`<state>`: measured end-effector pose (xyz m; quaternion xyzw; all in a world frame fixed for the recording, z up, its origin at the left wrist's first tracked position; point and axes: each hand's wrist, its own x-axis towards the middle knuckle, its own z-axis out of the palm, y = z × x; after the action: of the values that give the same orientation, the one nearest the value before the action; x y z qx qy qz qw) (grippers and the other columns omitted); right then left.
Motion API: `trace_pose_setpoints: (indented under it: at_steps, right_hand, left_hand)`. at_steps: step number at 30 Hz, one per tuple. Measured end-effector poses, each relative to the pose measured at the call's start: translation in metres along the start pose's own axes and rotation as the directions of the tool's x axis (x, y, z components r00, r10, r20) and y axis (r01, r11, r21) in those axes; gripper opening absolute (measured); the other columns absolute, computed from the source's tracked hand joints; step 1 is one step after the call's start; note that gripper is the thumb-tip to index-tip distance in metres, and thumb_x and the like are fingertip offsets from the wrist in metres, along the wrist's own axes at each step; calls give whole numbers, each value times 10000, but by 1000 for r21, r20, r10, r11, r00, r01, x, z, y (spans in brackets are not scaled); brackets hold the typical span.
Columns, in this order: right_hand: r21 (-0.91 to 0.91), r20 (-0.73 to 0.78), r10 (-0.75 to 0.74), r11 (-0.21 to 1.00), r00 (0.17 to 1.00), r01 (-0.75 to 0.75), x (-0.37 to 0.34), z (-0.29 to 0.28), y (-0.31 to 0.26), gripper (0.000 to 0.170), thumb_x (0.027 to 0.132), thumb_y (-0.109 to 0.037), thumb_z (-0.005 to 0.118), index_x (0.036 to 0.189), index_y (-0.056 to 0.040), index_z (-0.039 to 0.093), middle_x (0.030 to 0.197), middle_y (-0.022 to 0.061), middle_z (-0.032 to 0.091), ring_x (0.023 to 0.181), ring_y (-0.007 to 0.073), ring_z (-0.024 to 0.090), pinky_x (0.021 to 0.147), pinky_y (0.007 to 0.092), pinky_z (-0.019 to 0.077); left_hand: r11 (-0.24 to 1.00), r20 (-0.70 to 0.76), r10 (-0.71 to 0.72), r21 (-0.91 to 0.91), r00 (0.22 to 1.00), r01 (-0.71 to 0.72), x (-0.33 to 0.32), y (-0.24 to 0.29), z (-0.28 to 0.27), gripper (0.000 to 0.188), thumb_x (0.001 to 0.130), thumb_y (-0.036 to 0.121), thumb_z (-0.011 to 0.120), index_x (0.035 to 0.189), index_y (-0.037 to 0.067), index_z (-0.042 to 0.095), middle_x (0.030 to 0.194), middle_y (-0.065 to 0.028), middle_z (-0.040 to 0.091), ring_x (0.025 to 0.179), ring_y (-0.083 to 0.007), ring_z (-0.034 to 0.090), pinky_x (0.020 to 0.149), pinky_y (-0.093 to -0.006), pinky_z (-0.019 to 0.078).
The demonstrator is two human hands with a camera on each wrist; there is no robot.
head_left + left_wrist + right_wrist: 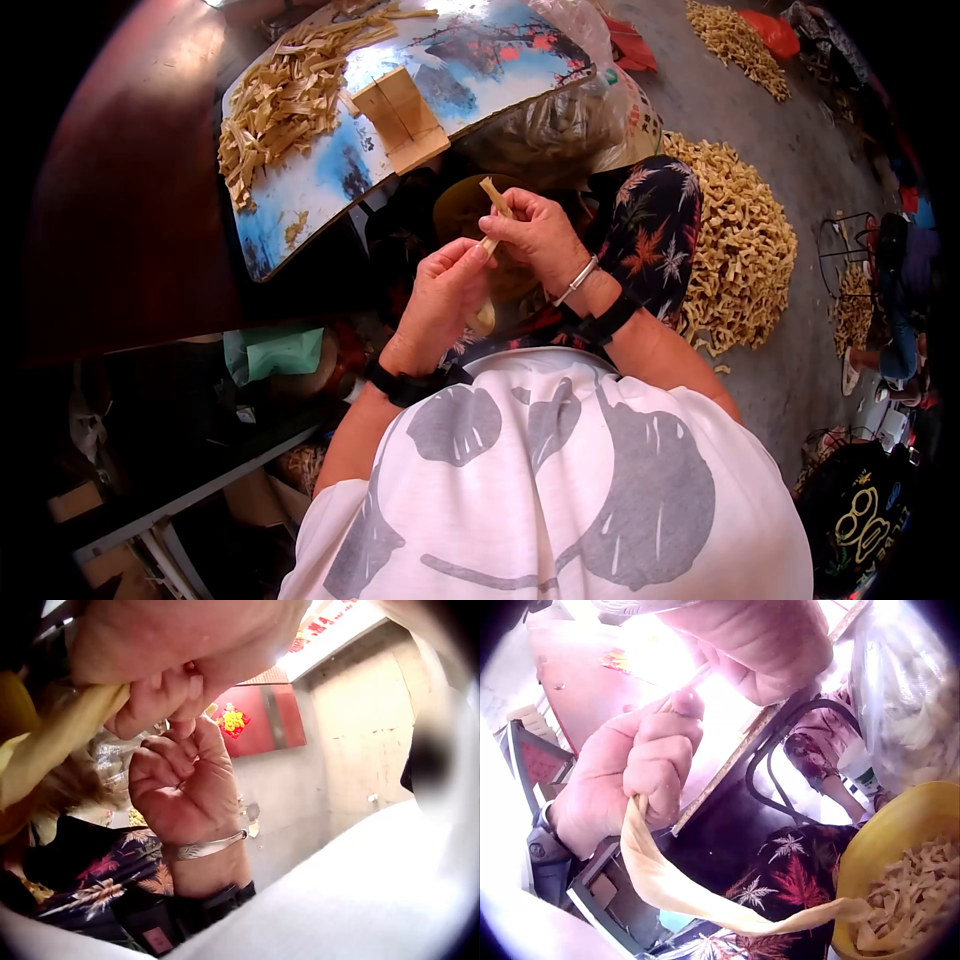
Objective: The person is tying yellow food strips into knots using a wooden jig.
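Note:
A pale yellow, flat pliable strip [682, 892] is held between both hands in front of the lap. My left hand [432, 300] grips it with curled fingers; a long tail hangs from that fist toward a yellow bowl [847, 874] in the right wrist view. Thumb and fingers of my right hand [545, 238] pinch the strip close by, and a short end [492, 192] sticks up past them in the head view. A silver bracelet [206, 847] circles the right wrist. The bowl contains several similar pale pieces.
A painted tabletop [340, 170] carries a heap of dry strips [285, 105] and a small wooden block stand [402, 118]. Knotted pieces form a big pile [740, 245] on the floor at right. Clear plastic bags [904, 697] stand beyond the bowl.

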<state>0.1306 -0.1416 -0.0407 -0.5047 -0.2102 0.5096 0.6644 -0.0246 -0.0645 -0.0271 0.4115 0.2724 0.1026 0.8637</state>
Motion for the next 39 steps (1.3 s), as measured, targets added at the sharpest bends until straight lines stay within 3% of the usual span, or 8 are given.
trace_pose_setpoints:
  at_steps: [9, 13, 17, 18, 21, 31, 36, 39]
  right_hand:
    - [-326, 155, -135, 928, 979, 180, 45, 8, -34, 257, 954, -292, 628, 927, -38, 655, 699, -35, 597, 585, 46, 539, 541, 220, 451]
    - [-517, 52, -353, 791, 934, 328, 85, 22, -50, 271, 969, -278, 602, 933, -10, 625, 710, 47, 655, 584, 94, 608, 579, 266, 500]
    - [-657, 88, -548, 595, 832, 462, 120, 40, -58, 204, 964, -221, 591, 904, -26, 593, 741, 137, 654, 635, 266, 640, 599, 351, 505]
    - [-684, 102, -604, 535, 790, 497, 132, 42, -57, 188, 962, -207, 586, 901, -30, 586, 752, 156, 649, 663, 311, 637, 607, 374, 504]
    - [-781, 148, -674, 369, 723, 504, 159, 45, -49, 129, 938, -175, 585, 919, -48, 569, 808, 193, 641, 779, 411, 618, 653, 458, 497]
    - [-921, 265, -647, 49, 715, 386, 174, 29, -35, 143, 916, -221, 583, 933, -79, 576, 893, 123, 666, 827, 377, 639, 706, 479, 520]
    - [-828, 200, -442, 401, 875, 391, 139, 14, -57, 207, 878, -205, 658, 1014, -50, 637, 803, 163, 694, 763, 302, 685, 691, 376, 532]
    - [-734, 188, -283, 596, 940, 326, 86, 22, -69, 196, 856, -172, 683, 976, -23, 642, 762, 101, 689, 695, 197, 667, 652, 319, 517]
  left_hand:
    - [763, -87, 309, 617, 947, -193, 23, 56, -18, 182, 986, 214, 588, 965, 48, 658, 661, 102, 441, 559, 6, 355, 491, -163, 276]
    - [391, 6, 581, 875, 814, -285, 56, 88, -52, 159, 947, 156, 639, 931, -1, 662, 691, 49, 540, 628, -33, 468, 542, -201, 377]
    - [230, 30, 730, 930, 682, -287, 78, 121, -62, 144, 932, 146, 650, 899, 7, 668, 622, 31, 512, 600, -44, 451, 537, -230, 385]
    - [208, 9, 753, 946, 658, -250, 87, 127, -68, 157, 891, 184, 667, 876, 27, 675, 643, -112, 606, 571, -205, 572, 573, -330, 458]
    - [237, -17, 791, 930, 611, -281, 111, 128, -83, 151, 925, 156, 659, 889, 10, 680, 588, 17, 504, 569, -50, 434, 518, -239, 373]
    - [293, -151, 825, 938, 544, -184, 125, 115, -93, 125, 904, 157, 660, 887, 36, 688, 631, 1, 539, 580, -82, 484, 548, -260, 408]
    - [781, -244, 563, 470, 790, -411, 90, 121, -77, 135, 921, 129, 651, 1004, 23, 652, 780, 82, 561, 559, -21, 403, 488, -200, 319]
    - [863, -143, 475, 268, 868, -428, 60, 110, -55, 192, 930, 141, 654, 1093, 43, 633, 727, 92, 502, 522, -5, 329, 474, -187, 276]
